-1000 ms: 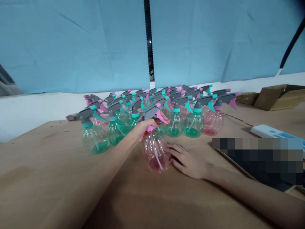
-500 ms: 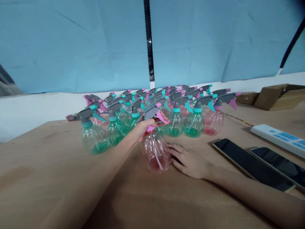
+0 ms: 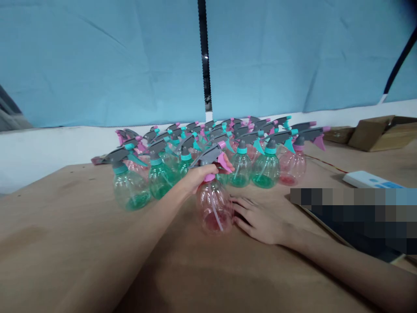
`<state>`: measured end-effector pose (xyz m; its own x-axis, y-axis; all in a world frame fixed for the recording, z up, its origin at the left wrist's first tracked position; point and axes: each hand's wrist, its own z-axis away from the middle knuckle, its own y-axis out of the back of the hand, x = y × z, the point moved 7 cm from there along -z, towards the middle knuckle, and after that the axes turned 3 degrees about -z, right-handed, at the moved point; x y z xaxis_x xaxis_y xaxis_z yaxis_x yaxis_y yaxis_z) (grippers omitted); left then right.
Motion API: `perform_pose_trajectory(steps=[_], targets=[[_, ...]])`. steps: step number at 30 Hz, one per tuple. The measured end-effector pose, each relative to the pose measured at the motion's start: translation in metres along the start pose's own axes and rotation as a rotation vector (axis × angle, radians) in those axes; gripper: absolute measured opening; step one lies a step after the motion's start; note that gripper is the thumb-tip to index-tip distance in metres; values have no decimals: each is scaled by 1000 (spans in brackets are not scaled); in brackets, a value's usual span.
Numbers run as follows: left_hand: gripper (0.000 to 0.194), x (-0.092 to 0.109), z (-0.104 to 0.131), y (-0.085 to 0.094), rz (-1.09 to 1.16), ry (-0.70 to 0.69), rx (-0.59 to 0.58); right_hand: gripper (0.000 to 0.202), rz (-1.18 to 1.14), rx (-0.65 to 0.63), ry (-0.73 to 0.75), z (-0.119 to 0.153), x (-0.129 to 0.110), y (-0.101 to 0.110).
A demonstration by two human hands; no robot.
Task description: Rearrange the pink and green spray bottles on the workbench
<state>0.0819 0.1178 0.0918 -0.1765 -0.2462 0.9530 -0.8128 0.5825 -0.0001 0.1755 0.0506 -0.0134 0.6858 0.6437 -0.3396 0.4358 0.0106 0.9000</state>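
Note:
A clear pink spray bottle (image 3: 215, 211) with a grey and pink trigger head stands in front of the others. My left hand (image 3: 203, 174) is wrapped round its neck, just under the head. My right hand (image 3: 257, 219) lies on the table at the bottle's right side, fingers spread, with the fingertips at the bottle's wall. Close behind stand several more spray bottles, among them a green one (image 3: 266, 169) and a pink one (image 3: 293, 167). At the left of the group is a green bottle with a teal collar (image 3: 132, 189).
The wooden table (image 3: 65, 234) reaches to a white wall with blue sheeting (image 3: 130, 65). An open cardboard box (image 3: 374, 132) is at the back right. A white power strip (image 3: 368, 179) and a dark flat device (image 3: 352, 226), partly pixelated, lie at the right.
The held pink bottle's head has shifted slightly to the right with my left hand, and the bottle looks more upright. My right hand has hardly moved.

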Motion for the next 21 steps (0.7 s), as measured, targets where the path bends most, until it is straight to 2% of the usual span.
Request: perform_pose_trajectory(steps=[5,10,15,17,21], targets=[[41,-3,-1,-4,31,31,-55,42,11,-7,4,0,0,0],[46,3,2,-11,-25,-14,-123,42,7,2,1,0,2,-1],[43,5,9,-16,-122,-14,-225,42,3,13,8,1,2,-1],[41,6,14,-12,-219,-7,-196,42,15,9,7,0,1,-1],[29,1,30,2,-367,67,-46,43,22,16,7,1,0,0]])
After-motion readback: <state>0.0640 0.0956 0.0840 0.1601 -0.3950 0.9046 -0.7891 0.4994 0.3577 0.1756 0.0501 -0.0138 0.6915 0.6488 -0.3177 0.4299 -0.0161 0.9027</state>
